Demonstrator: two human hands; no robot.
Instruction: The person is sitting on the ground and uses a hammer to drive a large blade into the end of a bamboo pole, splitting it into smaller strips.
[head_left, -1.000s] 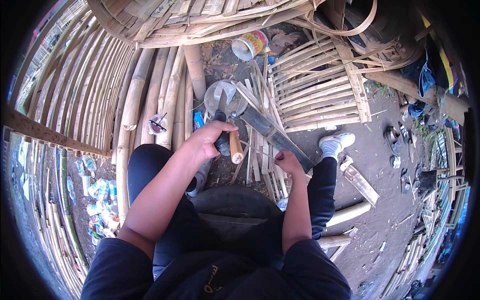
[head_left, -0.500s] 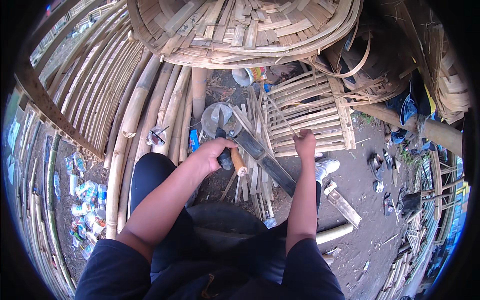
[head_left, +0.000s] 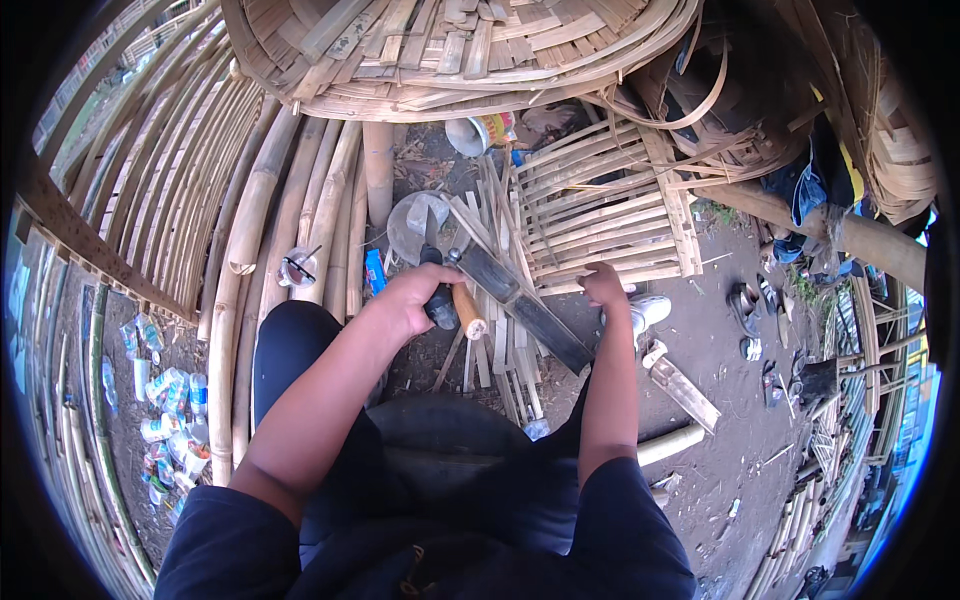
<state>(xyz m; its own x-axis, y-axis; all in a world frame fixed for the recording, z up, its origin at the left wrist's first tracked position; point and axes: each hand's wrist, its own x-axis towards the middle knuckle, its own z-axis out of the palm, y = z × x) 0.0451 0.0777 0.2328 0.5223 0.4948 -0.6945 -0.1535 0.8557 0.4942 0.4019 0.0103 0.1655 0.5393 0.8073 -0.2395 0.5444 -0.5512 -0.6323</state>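
My left hand (head_left: pixel 408 300) is closed around the black handle (head_left: pixel 438 308) of a knife, whose pointed blade (head_left: pixel 430 225) aims away from me. Against its fingers lies a second, wooden handle (head_left: pixel 468 310); what it belongs to is partly hidden. Beside them a long dark flat piece (head_left: pixel 540 330) slants down to the right across a pile of split bamboo strips (head_left: pixel 505 345). My right hand (head_left: pixel 603 286) is raised near the slatted bamboo panel (head_left: pixel 600 215), its fingers curled together. Whatever they hold, if anything, cannot be made out.
A large woven bamboo basket (head_left: pixel 470 90) hangs over the far side. Bamboo poles (head_left: pixel 275 200) run along the left, with a glass (head_left: pixel 298 268) on them. Plastic cups and bottles (head_left: pixel 175 400) litter the left ground. Sandals (head_left: pixel 745 305) and a bamboo offcut (head_left: pixel 680 390) lie right.
The thin bamboo strip that stuck out from my right hand no longer shows there. The whole view has shifted slightly, while my left hand keeps its grip.
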